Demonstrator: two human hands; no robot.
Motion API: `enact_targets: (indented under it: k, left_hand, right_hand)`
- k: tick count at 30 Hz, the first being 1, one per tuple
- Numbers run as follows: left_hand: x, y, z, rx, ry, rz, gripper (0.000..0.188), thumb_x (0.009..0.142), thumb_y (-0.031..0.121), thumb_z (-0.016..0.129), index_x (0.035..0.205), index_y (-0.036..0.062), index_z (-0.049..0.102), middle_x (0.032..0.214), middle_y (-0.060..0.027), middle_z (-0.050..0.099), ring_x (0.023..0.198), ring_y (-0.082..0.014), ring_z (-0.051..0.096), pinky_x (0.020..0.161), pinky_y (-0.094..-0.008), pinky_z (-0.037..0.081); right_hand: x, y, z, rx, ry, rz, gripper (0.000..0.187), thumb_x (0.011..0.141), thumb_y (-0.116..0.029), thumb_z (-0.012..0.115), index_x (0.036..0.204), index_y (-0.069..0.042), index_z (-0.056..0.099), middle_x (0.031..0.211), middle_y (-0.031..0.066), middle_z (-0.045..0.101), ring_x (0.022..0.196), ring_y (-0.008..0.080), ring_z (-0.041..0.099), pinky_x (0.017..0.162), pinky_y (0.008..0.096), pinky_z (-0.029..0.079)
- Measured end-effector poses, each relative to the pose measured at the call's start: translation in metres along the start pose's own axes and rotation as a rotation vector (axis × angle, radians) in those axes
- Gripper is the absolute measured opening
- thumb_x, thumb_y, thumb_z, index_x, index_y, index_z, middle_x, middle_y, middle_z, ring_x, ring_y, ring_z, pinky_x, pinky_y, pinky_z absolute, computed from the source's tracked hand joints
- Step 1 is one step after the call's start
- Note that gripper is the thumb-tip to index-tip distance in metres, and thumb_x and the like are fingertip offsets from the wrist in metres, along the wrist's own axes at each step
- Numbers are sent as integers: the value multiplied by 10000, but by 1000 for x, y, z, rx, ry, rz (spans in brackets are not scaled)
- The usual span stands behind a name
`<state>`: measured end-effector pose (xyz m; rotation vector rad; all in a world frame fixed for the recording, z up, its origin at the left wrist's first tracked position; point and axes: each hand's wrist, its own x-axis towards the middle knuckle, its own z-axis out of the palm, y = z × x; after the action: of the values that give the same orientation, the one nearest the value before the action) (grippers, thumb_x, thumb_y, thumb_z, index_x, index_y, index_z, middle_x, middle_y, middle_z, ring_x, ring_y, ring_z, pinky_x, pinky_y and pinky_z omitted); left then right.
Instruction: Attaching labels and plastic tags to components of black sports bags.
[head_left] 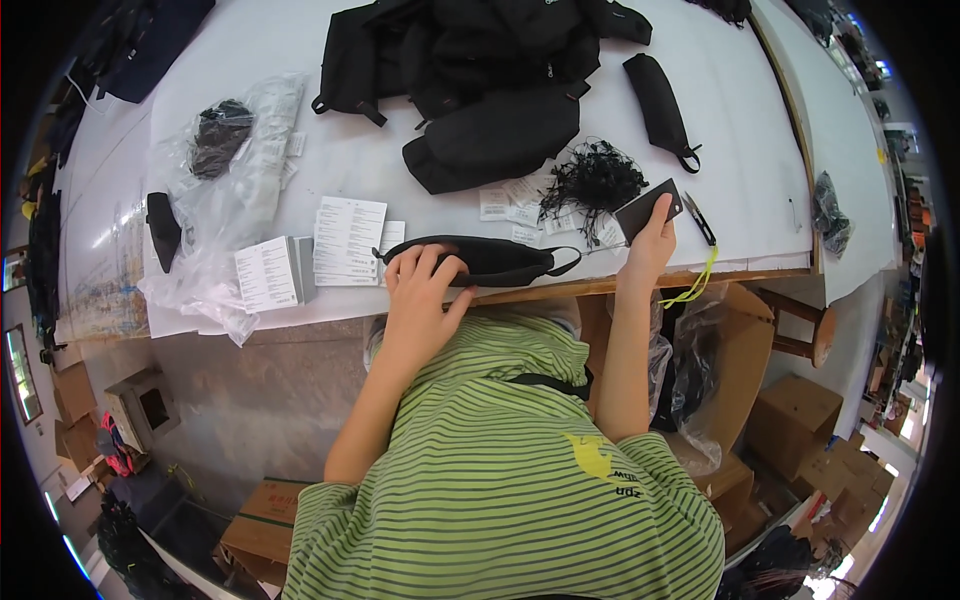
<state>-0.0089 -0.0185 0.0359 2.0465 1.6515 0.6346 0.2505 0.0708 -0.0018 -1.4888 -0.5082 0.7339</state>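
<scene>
- Nearest the camera is the person's green and white striped shirt [500, 470], with a narrow black strap [548, 382] lying across it.
- The left hand [422, 290] lies palm down, fingers spread and unclenched, pressing on the left end of a long flat black fabric pouch [490, 262] at the near edge of the white worktop [380, 170].
- That pouch lies lengthwise along the worktop edge, with a thin black loop at its right end pointing toward the right hand.
- The right hand [650, 245] grips a small dark rectangular card tag [648, 208] between thumb and fingers, tilted up just above the worktop.
- Just right of that hand lie small thread snips [700, 220] with a yellow-green cord [695, 285] hanging over the worktop edge.
- A tangle of thin black string loops [592, 182] lies just beyond the tag, with small white paper labels [510, 205] spread beside it.
- Left of the pouch lie stacks of white printed paper slips [345, 240] and a small grey box of slips [275, 272].
- Crumpled clear plastic bags [225, 200] cover the left part of the worktop; 1 holds a dark bundle [218, 135].
- A heap of black bags [480, 70] fills the far middle, and 1 more long black pouch [660, 105] lies apart to its right.
- Brown cardboard boxes [795, 415] stand on the floor at lower right, near a wooden stool [800, 330].
</scene>
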Motion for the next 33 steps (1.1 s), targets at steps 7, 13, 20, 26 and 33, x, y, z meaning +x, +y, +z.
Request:
enact_targets:
  k: [7, 13, 20, 26, 33]
  left_hand:
    - [-1, 1, -1, 1, -4, -4, 217, 765, 175, 679, 943, 97, 582, 1104, -64, 544, 1135, -285, 435, 1001, -420, 254]
    - [-1, 1, -4, -14, -14, -4, 203, 781, 167, 665, 951, 97, 578, 1104, -62, 541, 1129, -276, 438, 1002, -417, 249]
    - [-1, 0, -4, -32, -19, 11, 194, 799, 183, 655, 961, 102, 583, 1102, -59, 551, 1121, -270, 447, 993, -411, 232]
    - [-2, -3, -5, -88, -1, 0, 209, 787, 113, 642, 974, 81, 556, 1100, -66, 543, 1118, -268, 458, 995, -413, 256]
    - [-10, -8, -7, -129, 3, 43, 232, 778, 72, 647, 991, 73, 556, 1238, -86, 545, 1216, -258, 443, 1021, -397, 230]
  right_hand:
    - [6, 14, -6, -143, -88, -130, 426, 975, -353, 519, 921, 56, 629, 818, 49, 640, 705, 87, 545, 657, 221, 451]
    - [11, 26, -15, -273, -167, -240, 269, 953, -182, 493, 876, 52, 601, 760, 33, 591, 706, 84, 493, 676, 231, 416]
    - [19, 29, -29, -272, -239, -220, 243, 945, -152, 488, 958, 55, 613, 798, 30, 602, 712, 79, 486, 667, 240, 415]
    - [3, -3, -19, -116, -345, -1, 206, 938, -178, 594, 799, -27, 587, 661, -54, 511, 581, 24, 397, 503, 201, 309]
    - [-77, -68, 19, -497, -998, -452, 107, 787, -139, 730, 736, -55, 689, 493, 70, 488, 412, 121, 420, 438, 266, 316]
